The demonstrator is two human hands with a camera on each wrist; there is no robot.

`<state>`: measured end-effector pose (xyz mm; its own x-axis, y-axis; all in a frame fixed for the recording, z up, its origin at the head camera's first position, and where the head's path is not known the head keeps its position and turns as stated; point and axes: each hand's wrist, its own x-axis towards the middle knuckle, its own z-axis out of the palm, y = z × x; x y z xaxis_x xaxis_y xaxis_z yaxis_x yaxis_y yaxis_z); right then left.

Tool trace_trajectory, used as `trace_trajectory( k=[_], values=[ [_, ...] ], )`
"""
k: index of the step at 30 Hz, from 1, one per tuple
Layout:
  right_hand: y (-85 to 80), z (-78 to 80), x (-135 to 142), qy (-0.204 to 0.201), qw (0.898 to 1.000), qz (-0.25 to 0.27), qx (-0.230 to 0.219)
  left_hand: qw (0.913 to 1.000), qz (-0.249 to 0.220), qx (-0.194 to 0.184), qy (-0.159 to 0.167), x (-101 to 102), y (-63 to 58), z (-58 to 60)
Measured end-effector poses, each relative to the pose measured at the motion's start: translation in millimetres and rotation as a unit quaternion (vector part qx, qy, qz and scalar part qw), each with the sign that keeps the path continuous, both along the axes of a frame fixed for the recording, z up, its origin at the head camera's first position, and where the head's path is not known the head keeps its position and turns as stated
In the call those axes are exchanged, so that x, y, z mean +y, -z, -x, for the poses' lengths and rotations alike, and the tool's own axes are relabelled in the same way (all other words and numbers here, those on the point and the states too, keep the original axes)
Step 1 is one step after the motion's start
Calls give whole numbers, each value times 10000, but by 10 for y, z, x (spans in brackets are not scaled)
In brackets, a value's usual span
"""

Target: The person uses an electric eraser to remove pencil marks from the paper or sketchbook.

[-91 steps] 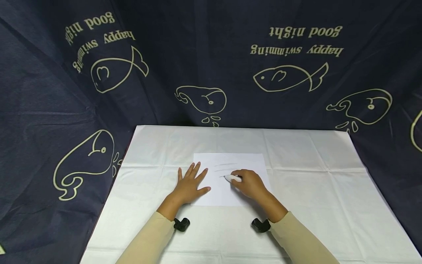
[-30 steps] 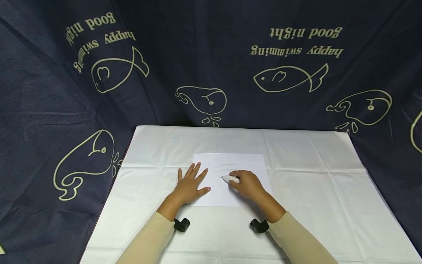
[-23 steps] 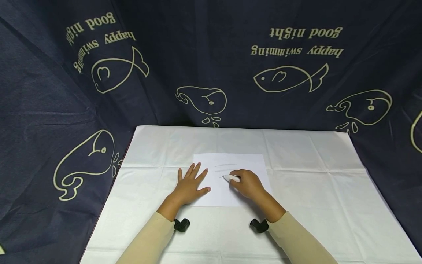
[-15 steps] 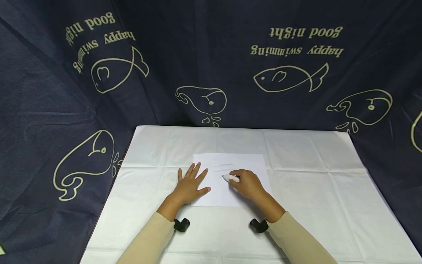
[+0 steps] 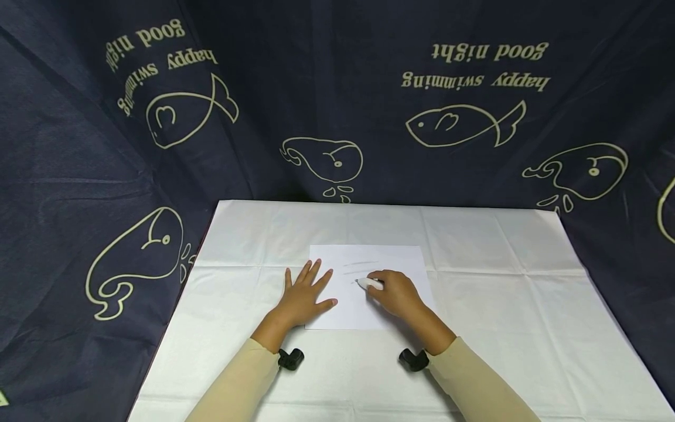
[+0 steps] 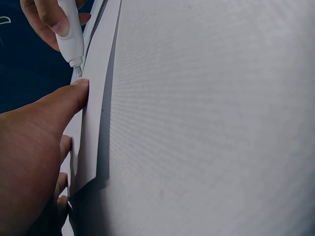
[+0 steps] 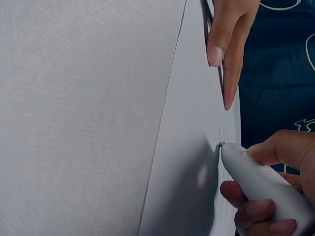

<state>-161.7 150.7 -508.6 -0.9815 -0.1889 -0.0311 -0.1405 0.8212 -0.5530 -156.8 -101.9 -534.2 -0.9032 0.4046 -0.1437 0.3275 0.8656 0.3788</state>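
Note:
My right hand (image 5: 402,295) grips what looks like an electric eraser (image 7: 261,182), white and thick-bodied with a narrow tip, angled down to the left. Its tip sits at the paper's surface, right at the end of a short grey mark (image 5: 353,283). Two longer pencil-like lines (image 5: 358,272) lie just above it on the white paper (image 5: 406,258). My left hand (image 5: 298,302) rests flat on the paper's left side with fingers spread. In the left wrist view, the eraser (image 6: 72,37) shows its slim tip just beyond my left thumb (image 6: 74,96).
A creased white cloth (image 5: 501,328) covers the table under the paper. Behind and to the left hangs a dark blue curtain (image 5: 316,88) printed with pale fish and whales. Black wrist cameras (image 5: 290,359) hang at both cuffs.
Over three seconds the eraser's tip has shifted slightly left along the third mark, which now looks shorter. My left hand has stayed in place.

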Motion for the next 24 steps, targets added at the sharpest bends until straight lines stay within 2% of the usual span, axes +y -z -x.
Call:
trace_trajectory(
  k=[7, 12, 18, 24],
  values=[
    [-2, -8, -18, -214, 9998, 17, -14, 10000, 26, -51, -5, -1, -22, -4],
    [-9, -15, -29, -115, 9999, -4, 24, 10000, -27, -36, 7, -1, -29, -8],
    [-6, -19, -37, -254, 9997, 10, 12, 10000, -13, -47, 0, 0, -20, -3],
    [-10, -13, -44, -140, 9999, -2, 43, 10000, 23, -5, 20, 2, -16, 0]
  ],
)
